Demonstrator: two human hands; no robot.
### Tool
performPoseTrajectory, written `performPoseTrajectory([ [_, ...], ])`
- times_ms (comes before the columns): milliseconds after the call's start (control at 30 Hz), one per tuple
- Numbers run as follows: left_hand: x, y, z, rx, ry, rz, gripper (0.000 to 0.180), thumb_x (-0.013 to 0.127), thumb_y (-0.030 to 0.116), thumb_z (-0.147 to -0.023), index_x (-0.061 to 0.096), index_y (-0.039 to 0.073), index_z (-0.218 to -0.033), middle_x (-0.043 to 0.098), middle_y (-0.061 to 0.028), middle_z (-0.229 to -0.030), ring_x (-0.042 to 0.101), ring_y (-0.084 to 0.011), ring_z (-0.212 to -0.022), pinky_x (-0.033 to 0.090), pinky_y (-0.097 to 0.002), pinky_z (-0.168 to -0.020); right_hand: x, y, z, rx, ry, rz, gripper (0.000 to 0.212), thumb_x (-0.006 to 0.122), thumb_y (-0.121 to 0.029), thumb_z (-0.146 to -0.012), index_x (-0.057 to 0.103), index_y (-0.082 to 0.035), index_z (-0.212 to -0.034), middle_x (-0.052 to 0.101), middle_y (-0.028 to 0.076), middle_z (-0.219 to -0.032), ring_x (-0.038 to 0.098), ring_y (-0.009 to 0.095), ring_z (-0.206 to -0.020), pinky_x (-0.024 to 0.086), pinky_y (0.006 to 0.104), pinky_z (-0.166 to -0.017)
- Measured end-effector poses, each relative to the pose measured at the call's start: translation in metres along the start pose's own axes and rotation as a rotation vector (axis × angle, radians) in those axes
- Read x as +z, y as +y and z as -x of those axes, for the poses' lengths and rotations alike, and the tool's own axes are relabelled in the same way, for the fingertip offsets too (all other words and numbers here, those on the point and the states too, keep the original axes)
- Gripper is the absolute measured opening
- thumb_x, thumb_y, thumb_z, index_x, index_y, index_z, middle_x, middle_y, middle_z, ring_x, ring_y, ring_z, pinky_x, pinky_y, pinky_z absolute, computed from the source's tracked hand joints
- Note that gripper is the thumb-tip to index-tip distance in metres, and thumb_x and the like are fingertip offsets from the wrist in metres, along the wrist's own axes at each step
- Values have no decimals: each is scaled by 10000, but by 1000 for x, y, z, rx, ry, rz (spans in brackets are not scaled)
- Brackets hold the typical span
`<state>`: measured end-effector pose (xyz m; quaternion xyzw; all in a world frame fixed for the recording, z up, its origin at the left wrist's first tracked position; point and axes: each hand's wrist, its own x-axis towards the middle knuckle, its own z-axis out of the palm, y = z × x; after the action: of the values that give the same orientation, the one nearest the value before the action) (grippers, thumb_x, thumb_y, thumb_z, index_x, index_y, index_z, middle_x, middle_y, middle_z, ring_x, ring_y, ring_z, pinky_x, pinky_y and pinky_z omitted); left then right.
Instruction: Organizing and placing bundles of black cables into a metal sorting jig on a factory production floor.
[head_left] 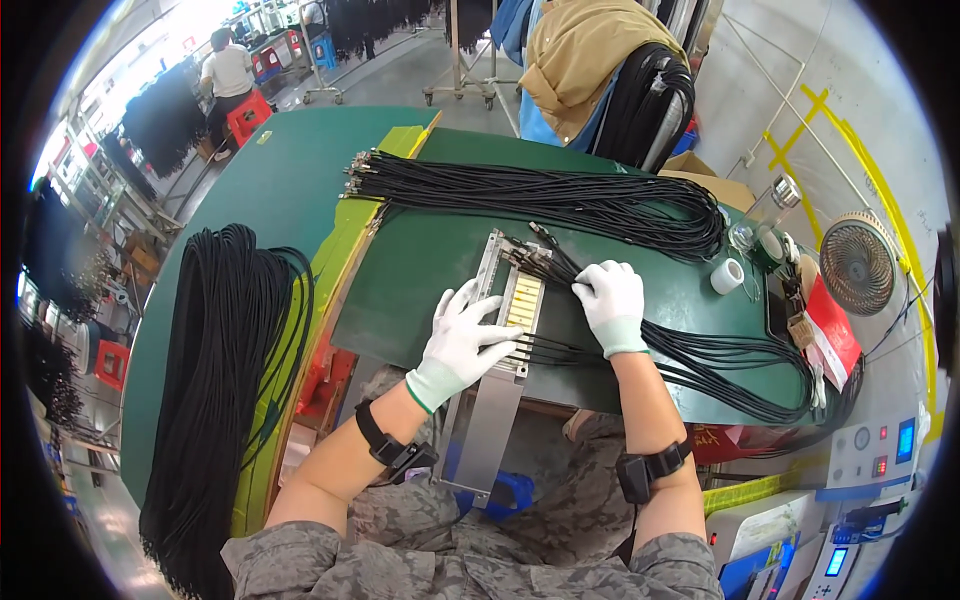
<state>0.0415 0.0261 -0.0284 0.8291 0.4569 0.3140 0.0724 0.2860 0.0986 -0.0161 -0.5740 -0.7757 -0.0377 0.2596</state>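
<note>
Okay so, two hands, both in white gloves, over one green table [270,190]. The left hand [460,335] had its fingers spread, with the thumb and a finger out over one metal fixture [485,430]; a few thin cable strands [560,348] ran out right at those tips, but I couldn't tell if they were pinched. The right hand [612,300] was curled shut on one bunch of black cables [548,262], just right of the fixture, their metal-tipped ends pointing up and left toward its top end. Too many in there to count, sorry. The fixture had one row of pale yellow slots [524,298] and hung past the near table edge.

More cables: one big bundle [540,195] lay across the far side of the table, another big one [215,330] draped down the left side, and one looped length [735,370] trailed off to the right of the right hand.

Other stuff I counted: two black wristbands [650,470], one per forearm, one white roll [727,276], one clear bottle [772,208] and one round fan [858,265] over on the right. Way back left, one person [228,70] sat on a red stool [248,118].
</note>
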Motion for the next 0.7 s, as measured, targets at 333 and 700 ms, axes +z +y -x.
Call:
performPoseTrajectory([
  [333, -11, -6, -7, -115, 298, 179, 174, 699, 238, -803, 656, 70, -815, 627, -144, -1164, 509, -361, -1170, 355, -448, -1018, -16, -27, 13, -335, -188, -441, 115, 731, -221, -732, 690, -128, -785, 642, 65, -789, 590, 291, -817, 472, 394, -748],
  [700, -14, -2, -2, -177, 382, 221, 98, 707, 130, -778, 645, 60, -750, 664, -127, -1055, 551, -321, -1108, 387, -417, -981, -14, -45, 22, -260, -223, -498, 117, 719, -226, -759, 703, -127, -817, 648, 57, -756, 598, 281, -774, 470, 398, -719],
])
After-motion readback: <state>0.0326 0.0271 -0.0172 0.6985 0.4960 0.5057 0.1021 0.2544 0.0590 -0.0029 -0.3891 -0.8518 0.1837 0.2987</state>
